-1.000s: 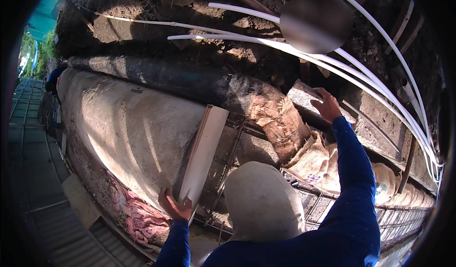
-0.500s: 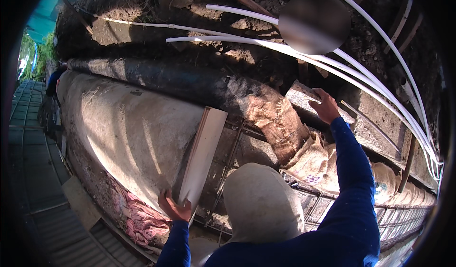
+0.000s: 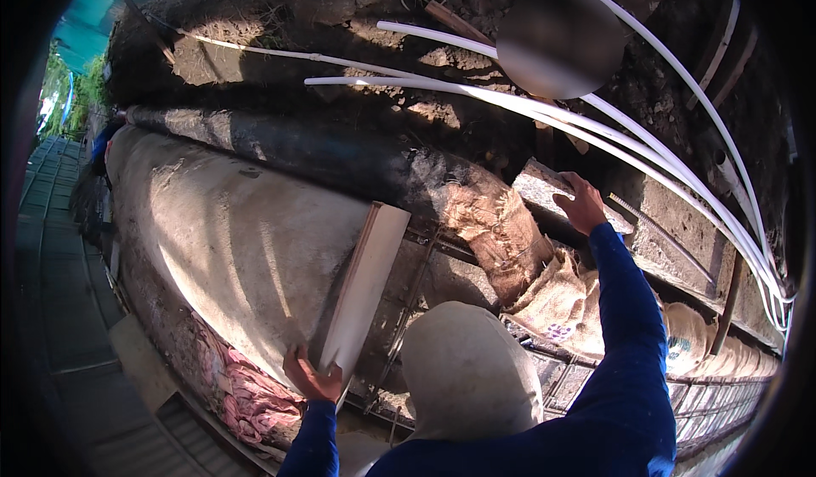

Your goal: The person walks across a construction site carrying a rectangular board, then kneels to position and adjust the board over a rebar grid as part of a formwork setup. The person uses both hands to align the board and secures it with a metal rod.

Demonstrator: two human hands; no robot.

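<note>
A pale wooden board (image 3: 367,277) stands at a slant along the end of a smooth, pale concrete-like surface (image 3: 221,214). My left hand (image 3: 314,377) is closed on its near end, the thumb against the broad face and the fingers at the other side. Farther right, my right hand (image 3: 583,207) grips the edge of a rough, cement-crusted plank (image 3: 544,190), with part of the grip hidden. Between my blue-sleeved arms is a beige rounded cloth shape (image 3: 472,371). Brown burlap (image 3: 493,231) lies between the board and the plank.
White pipes (image 3: 510,107) arch across the upper right over dark soil. Steel bar mesh (image 3: 701,405) runs along the lower right, beside filled sacks (image 3: 684,337). A ribbed bar (image 3: 663,235) lies beyond my right hand. Crumpled pink cloth (image 3: 255,400) lies lower left; a dark pipe (image 3: 314,150) runs behind.
The whole view has shifted slightly, so the scene sits a little lower. Both hands keep their places on the board and the plank.
</note>
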